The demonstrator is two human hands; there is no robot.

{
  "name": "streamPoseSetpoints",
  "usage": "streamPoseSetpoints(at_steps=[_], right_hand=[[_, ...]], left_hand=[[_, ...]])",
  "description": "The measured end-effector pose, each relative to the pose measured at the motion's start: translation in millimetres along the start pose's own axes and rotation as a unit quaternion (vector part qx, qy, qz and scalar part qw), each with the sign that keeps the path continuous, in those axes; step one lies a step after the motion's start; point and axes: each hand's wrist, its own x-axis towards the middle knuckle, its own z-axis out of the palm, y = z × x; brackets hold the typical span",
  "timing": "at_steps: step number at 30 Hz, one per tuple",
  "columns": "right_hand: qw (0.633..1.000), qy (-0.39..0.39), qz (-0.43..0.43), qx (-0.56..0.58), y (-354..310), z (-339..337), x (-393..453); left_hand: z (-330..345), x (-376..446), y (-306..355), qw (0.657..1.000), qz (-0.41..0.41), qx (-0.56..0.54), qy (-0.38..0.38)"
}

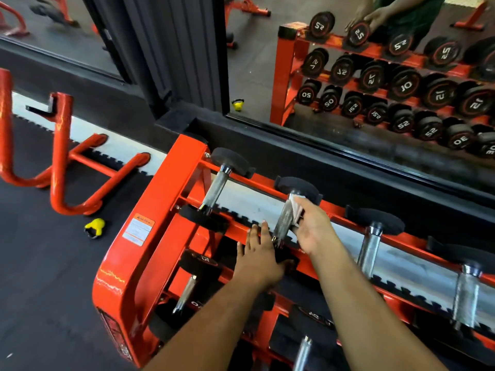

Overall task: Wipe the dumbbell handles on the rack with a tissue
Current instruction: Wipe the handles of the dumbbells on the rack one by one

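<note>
Your right hand [312,227] presses a white tissue [296,207] against the upper handle of the second dumbbell [288,218] on the top tier of the orange rack [158,210], fingers curled around it. Your left hand [258,259] lies flat and open on that dumbbell's near head, seemingly steadying it. A mirror [375,62] behind reflects the rack.

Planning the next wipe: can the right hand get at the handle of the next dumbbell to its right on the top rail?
Probably yes. The right hand holds the tissue on the neighbouring handle, and that next handle lies bare with nothing between.
</note>
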Motion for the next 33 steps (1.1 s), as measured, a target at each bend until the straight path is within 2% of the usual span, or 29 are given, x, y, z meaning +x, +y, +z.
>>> streamPoseSetpoints(at_steps=[5,10,14,16,21,26,30,33], right_hand=[[0.997,-0.045,0.057,-0.015,-5,13,2],[0.999,-0.024,-0.003,-0.028,4,-6,-2],[0.996,-0.053,0.066,-0.008,4,11,-10],[0.996,-0.059,0.068,-0.003,9,8,-10],[0.997,-0.013,0.045,-0.054,16,1,-12],[0.993,-0.054,0.093,-0.053,19,8,-22],[0.988,-0.068,0.045,-0.129,24,-14,-29],[0.985,-0.053,0.060,-0.153,25,-1,-30]], left_hand=[[-2,-1,2,1.000,-0.004,0.007,0.003],[0,1,0,1.000,-0.003,0.007,-0.003],[-1,0,3,1.000,-0.009,0.012,-0.004],[-2,-1,4,1.000,-0.008,0.007,-0.008],[-1,0,2,1.000,-0.006,0.012,-0.011],[-3,-2,5,1.000,-0.011,0.008,-0.011],[0,1,2,1.000,-0.009,0.004,-0.009],[0,0,3,1.000,-0.011,0.000,-0.010]])
